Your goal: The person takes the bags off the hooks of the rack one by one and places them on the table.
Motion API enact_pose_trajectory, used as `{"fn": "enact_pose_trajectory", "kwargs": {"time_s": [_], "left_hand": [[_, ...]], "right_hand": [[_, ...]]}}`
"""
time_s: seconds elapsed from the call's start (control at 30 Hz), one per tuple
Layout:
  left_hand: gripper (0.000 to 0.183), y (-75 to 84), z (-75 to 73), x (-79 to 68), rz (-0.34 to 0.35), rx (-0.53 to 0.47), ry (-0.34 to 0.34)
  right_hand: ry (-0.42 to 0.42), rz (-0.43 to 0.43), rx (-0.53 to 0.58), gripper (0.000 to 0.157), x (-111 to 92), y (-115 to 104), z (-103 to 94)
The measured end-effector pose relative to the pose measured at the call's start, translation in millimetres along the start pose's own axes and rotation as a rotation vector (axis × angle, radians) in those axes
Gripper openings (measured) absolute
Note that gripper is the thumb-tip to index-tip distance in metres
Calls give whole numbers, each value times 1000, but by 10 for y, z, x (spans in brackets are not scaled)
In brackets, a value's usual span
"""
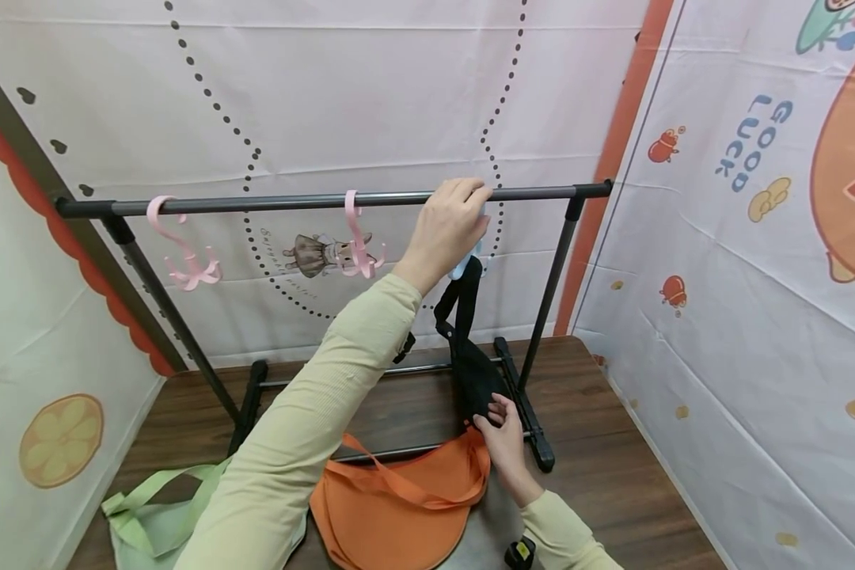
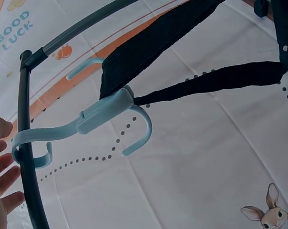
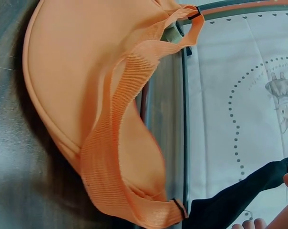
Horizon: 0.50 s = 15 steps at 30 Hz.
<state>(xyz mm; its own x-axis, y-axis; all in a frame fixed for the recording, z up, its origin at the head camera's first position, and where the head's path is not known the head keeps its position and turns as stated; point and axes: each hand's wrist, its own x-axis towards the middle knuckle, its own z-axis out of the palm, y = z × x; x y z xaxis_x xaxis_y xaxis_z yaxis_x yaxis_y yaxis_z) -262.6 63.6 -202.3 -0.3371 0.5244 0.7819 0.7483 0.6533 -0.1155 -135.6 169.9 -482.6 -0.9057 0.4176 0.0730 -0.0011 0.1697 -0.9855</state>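
A light blue hook [image 2: 106,109] with several prongs hangs on the black rail [image 1: 278,203]. My left hand [image 1: 450,229] is at the rail beside it, its fingers loosely bent; in the left wrist view they lie next to the rail, not around the hook. The black strap [image 1: 465,297] loops over the blue hook, and a black bag [image 1: 479,380] hangs from it. My right hand [image 1: 504,443] is at the lower end of the black bag, with thumb and fingers loosely spread against its edge.
Two pink hooks [image 1: 192,265] [image 1: 359,249] hang farther left on the rail. An orange bag [image 1: 392,514] lies on the wooden table [image 1: 613,475] in front of the rack, with a green-strapped bag [image 1: 150,522] to its left. Printed cloth walls [image 1: 370,95] enclose the table.
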Motion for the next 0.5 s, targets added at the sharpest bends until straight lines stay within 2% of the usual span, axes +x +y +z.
{"fn": "enact_pose_trajectory", "kwargs": {"time_s": [0.07, 0.17, 0.33, 0.5], "left_hand": [[26, -7, 11, -4, 1, 0, 8], [23, -14, 27, -6, 4, 3, 20], [21, -22, 38, -8, 5, 13, 20], [23, -34, 53, -7, -1, 12, 28]], "right_hand": [[-10, 51, 7, 45, 42, -33, 17], [-10, 73, 18, 45, 120, -115, 32], [-10, 7, 65, 42, 280, -388, 20], [-22, -100, 147, 36, 501, -737, 8]]}}
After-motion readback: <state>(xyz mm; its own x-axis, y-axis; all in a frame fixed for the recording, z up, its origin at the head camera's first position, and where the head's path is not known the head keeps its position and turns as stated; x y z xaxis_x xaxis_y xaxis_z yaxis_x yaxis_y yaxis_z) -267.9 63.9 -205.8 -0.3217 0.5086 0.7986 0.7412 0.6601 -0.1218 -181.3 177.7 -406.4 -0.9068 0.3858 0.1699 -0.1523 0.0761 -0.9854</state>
